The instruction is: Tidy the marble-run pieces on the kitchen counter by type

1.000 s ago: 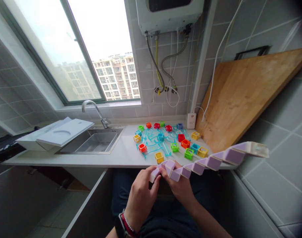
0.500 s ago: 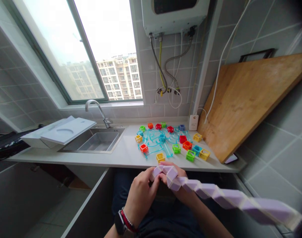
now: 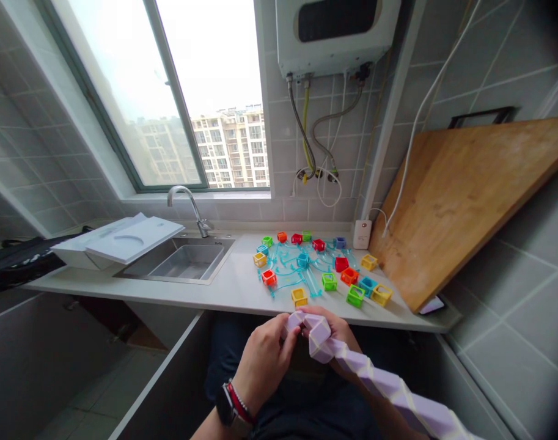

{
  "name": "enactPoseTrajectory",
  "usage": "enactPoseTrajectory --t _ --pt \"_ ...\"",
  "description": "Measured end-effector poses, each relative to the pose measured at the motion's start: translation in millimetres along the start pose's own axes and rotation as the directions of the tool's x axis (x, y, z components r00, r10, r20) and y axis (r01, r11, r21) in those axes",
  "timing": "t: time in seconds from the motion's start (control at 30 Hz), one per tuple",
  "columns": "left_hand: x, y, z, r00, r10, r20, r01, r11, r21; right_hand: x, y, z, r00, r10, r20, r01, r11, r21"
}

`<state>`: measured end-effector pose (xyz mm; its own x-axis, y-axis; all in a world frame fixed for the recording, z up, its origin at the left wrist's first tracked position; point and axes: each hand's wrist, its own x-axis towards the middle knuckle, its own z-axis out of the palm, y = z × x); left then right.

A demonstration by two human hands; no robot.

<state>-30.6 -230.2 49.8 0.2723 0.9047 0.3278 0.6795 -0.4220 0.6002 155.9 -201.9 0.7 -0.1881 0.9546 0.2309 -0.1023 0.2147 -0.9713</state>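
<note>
Lilac plastic filled the space nearest the person: a snake puzzle [image 3: 374, 382] of hinged wedges, its short coiled end pinched between both hands below the counter's front edge, its long tail running down toward the lower right corner. The left hand [image 3: 263, 360], with a watch and beaded bands on the wrist, had its fingers closed on the left tip of the coil. The right hand [image 3: 336, 336] was clamped around the bend from behind, mostly hidden by the puzzle itself.

Beyond the hands lay the white counter [image 3: 223, 287]. On it, directly ahead, were small open cube frames [image 3: 327, 269] in red, yellow, green, blue and orange, scattered among clear turquoise track pieces [image 3: 301, 269]. To their right a large wooden board [image 3: 466, 201] leaned against the tiled wall, with a phone [image 3: 431, 304] partly tucked under its lower edge. A small white plug box [image 3: 363, 233] stood by the wall.

Left of the cubes sat the steel sink [image 3: 182, 263], its basin holding nothing I could make out, the tap [image 3: 187, 205] curving over it. A white box [image 3: 118, 241] overlapped the sink's left rim. Farthest back were the window [image 3: 178, 91] and a wall-mounted water heater [image 3: 336, 33].
</note>
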Motion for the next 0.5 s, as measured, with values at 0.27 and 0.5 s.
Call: enactPoseTrajectory --t 0.27,0.5 --pt "10.1 -17.8 -1.8 0.990 0.140 0.013 -0.141 0.983 0.116 5.6 -17.5 -10.0 0.941 0.316 0.118 -0.336 0.847 0.412" --pt "20.6 -27.7 -6.0 0.963 0.267 0.041 -0.270 0.945 0.186 11.4 -29.6 -6.0 0.913 0.363 0.185 -0.408 0.805 0.430"
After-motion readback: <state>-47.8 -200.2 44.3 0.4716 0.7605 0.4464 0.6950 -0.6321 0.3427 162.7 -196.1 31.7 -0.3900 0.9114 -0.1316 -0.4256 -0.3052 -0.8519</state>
